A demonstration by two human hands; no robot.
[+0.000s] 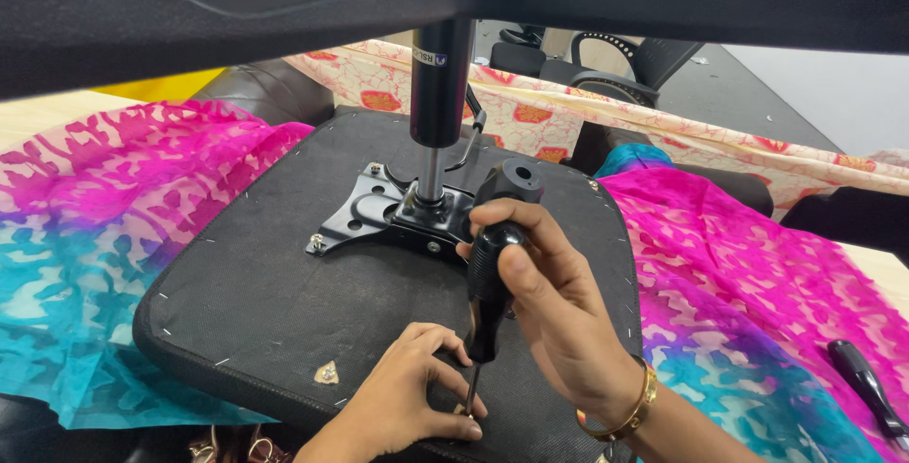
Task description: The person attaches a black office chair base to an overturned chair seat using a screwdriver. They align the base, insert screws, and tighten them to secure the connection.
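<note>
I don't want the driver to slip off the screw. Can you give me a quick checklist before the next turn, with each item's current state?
1. Right hand grips the screwdriver handle firmly: ok.
2. Left hand steadies the shaft near the tip: ok.
3. Tip seated in the screw head: cannot tell, fingers hide it.
4. Driver upright: not ok, slightly tilted.
5. Seat underside lies flat on the cloth: ok.
</note>
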